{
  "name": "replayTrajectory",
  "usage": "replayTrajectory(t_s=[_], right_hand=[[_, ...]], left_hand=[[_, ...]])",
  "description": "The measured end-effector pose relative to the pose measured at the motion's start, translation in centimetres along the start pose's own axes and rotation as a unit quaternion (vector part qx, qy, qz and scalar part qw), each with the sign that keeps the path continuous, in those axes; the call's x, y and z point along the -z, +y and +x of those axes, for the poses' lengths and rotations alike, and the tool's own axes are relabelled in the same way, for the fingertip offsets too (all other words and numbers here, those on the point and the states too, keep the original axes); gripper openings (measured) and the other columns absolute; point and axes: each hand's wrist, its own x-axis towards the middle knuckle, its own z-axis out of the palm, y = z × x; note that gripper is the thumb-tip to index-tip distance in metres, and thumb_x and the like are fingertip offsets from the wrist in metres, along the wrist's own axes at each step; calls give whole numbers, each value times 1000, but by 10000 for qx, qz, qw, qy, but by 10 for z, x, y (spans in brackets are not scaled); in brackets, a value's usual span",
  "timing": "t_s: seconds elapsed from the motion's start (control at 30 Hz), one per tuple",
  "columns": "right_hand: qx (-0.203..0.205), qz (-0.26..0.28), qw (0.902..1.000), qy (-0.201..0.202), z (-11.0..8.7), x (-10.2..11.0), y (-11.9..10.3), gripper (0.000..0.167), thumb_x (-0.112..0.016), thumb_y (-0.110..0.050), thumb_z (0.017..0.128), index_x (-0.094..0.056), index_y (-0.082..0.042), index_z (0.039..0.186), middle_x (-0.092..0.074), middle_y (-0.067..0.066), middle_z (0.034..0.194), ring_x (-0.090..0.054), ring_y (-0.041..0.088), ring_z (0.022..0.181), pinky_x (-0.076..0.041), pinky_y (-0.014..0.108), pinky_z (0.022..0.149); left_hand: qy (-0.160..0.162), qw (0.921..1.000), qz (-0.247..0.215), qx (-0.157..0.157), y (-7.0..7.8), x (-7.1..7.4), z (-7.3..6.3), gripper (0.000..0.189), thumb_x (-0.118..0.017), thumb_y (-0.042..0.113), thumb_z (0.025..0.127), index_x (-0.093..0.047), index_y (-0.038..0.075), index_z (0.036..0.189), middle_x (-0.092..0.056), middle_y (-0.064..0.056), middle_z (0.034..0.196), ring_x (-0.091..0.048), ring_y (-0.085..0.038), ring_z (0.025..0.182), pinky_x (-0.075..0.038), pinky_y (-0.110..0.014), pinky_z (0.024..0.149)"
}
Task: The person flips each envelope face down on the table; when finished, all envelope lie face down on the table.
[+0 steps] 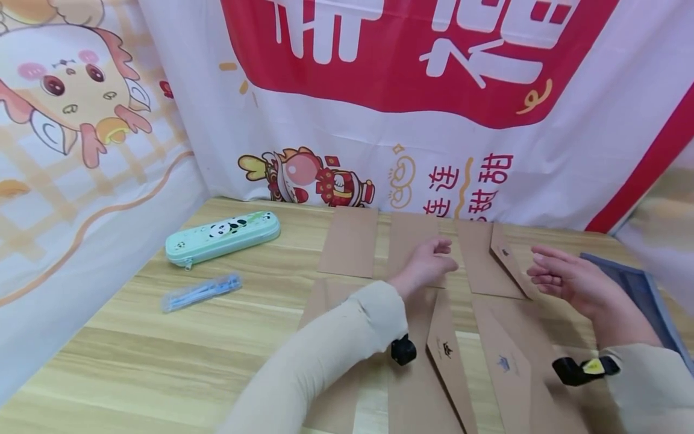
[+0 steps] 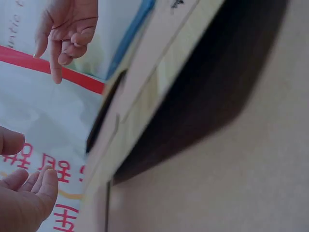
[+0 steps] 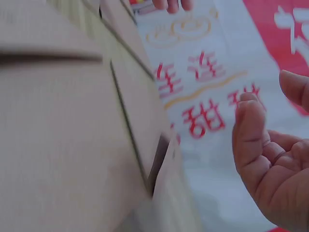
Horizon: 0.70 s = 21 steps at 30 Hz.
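Several brown paper envelopes (image 1: pixel 349 244) lie in two rows on the wooden table. My left hand (image 1: pixel 428 264) hovers over the back middle envelope (image 1: pixel 408 234) with nothing in its loosely bent fingers. To the right, my right hand (image 1: pixel 575 280) is beside the back right envelope (image 1: pixel 479 274), fingers relaxed and empty. That envelope's flap stands partly up. In the front row, the middle envelope (image 1: pixel 409 392) also has a lifted flap with a dark crown print, and the front right envelope (image 1: pixel 547 361) shows a crown on its flap. My left sleeve hides part of the front left envelope (image 1: pixel 336 398).
A mint pencil case (image 1: pixel 222 238) with a panda print stands at the back left. In front of it lies a clear plastic packet (image 1: pixel 202 293) with blue contents. A dark blue mesh pouch (image 1: pixel 634 280) is beyond my right wrist. Printed cloth (image 1: pixel 336 120) hangs behind the table.
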Motion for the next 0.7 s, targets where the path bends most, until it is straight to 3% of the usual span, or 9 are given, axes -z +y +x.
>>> replayTrajectory(t_s=[0.07,0.13,0.2,0.33,0.4,0.53,0.63,0.7], right_hand=[[-63,47,10000,-4,2,9,7,20,-51,-28,95,-48,-26,115,-69,-7,86,-66,9,79,-56,24,72],[-123,-19,9999,-28,5,16,14,12,-50,-29,95,-49,-27,106,-69,-9,88,-66,9,82,-55,24,73],[-208,-109,9997,-42,8,22,21,15,-49,-30,95,-48,-23,108,-69,-10,89,-66,8,84,-55,25,75],[-309,-196,9993,-56,14,30,31,38,-50,-31,95,-38,-10,124,-68,-11,91,-66,7,85,-55,26,76],[-288,-106,9995,-121,15,32,34,39,-50,-29,95,-36,-7,125,-68,-10,91,-66,8,86,-55,26,77],[-282,183,9991,-249,16,31,37,20,-51,-25,95,-46,-13,110,-69,-8,91,-65,7,86,-55,26,76],[-400,51,9990,-170,16,26,36,39,-54,-28,93,-44,-5,123,-69,-9,90,-65,5,85,-55,25,77],[-453,-242,9986,-155,17,23,34,63,-52,-30,94,-26,6,138,-67,-12,91,-64,3,86,-54,25,78]], left_hand=[[-45,9999,20,152,-2,-6,2,52,-65,-1,79,-51,4,129,-56,-12,125,-56,-22,110,-51,-28,82],[-99,9994,138,299,-4,-12,3,52,-66,0,79,-51,5,129,-56,-11,125,-56,-22,109,-51,-29,82],[-210,9985,248,438,-6,-18,3,53,-66,1,80,-50,6,130,-56,-11,125,-55,-22,109,-51,-31,84],[-512,9951,369,763,-7,-27,2,61,-67,2,79,-45,6,135,-54,-11,129,-55,-24,112,-46,-32,95],[-639,9926,411,945,-8,-32,3,64,-68,3,78,-43,6,137,-53,-11,129,-56,-25,111,-45,-34,97],[-741,9900,513,1087,-10,-38,4,65,-68,3,77,-44,7,137,-56,-11,125,-57,-25,107,-45,-37,97],[-733,9907,545,1007,-11,-41,4,64,-69,2,76,-45,7,135,-57,-11,123,-56,-24,109,-46,-36,95],[-726,9914,526,949,-11,-42,4,64,-69,0,75,-46,6,135,-57,-12,123,-55,-24,111,-45,-36,96]])
